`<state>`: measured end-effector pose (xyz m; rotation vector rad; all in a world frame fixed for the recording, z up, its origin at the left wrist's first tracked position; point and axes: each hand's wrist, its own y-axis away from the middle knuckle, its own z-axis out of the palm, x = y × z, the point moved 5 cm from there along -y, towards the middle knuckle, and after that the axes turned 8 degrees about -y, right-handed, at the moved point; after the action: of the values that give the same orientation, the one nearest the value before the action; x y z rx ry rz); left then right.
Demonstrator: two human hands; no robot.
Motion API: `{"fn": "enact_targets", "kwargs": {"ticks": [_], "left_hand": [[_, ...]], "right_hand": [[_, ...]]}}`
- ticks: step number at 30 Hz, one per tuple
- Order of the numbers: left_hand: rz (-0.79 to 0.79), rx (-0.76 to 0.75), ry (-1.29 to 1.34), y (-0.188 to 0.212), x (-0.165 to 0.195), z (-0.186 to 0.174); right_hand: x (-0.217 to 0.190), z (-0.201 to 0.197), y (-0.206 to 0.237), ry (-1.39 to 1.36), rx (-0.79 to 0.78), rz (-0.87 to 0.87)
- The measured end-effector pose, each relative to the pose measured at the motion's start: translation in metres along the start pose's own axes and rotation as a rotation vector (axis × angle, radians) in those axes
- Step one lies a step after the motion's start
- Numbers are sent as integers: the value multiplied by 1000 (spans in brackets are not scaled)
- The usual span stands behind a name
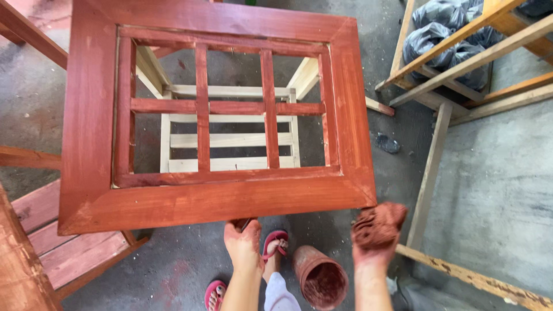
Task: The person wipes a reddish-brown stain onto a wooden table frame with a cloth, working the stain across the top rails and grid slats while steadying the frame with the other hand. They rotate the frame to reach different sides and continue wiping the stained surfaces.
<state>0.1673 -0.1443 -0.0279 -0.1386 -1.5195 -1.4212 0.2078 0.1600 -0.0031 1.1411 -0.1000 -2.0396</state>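
A red-stained wooden table frame [219, 198] with a lattice top stands in front of me, its lower shelf slats still pale wood. My left hand [244, 245], smeared with red stain, grips the underside of the frame's near edge. My right hand [373, 236] is closed around a stain-soaked rag [380, 222] held just below the frame's near right corner. A stain-covered bucket [321, 279] sits on the floor between my arms.
Red-stained wooden furniture [63, 247] stands at the left. An unstained wooden frame [461, 63] with black bags [443, 29] on it is at the upper right. The floor is grey concrete [495, 190]. My feet wear pink sandals [275, 242].
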Motion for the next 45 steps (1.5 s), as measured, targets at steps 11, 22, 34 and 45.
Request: {"fn": "enact_targets", "kwargs": {"ticks": [11,22,34,45], "left_hand": [[-179,127,126,-15,8,6],[156,62,155,-49,99,91],[309,96,-51,-96,221,186],[308,111,12,-116,267,225]], "right_hand": [[40,13,-4,138,157,-164],[21,139,-56,401,199,-471],[18,274,-126,447,-12,-618],[15,331,-152,417,-121,-638]]}}
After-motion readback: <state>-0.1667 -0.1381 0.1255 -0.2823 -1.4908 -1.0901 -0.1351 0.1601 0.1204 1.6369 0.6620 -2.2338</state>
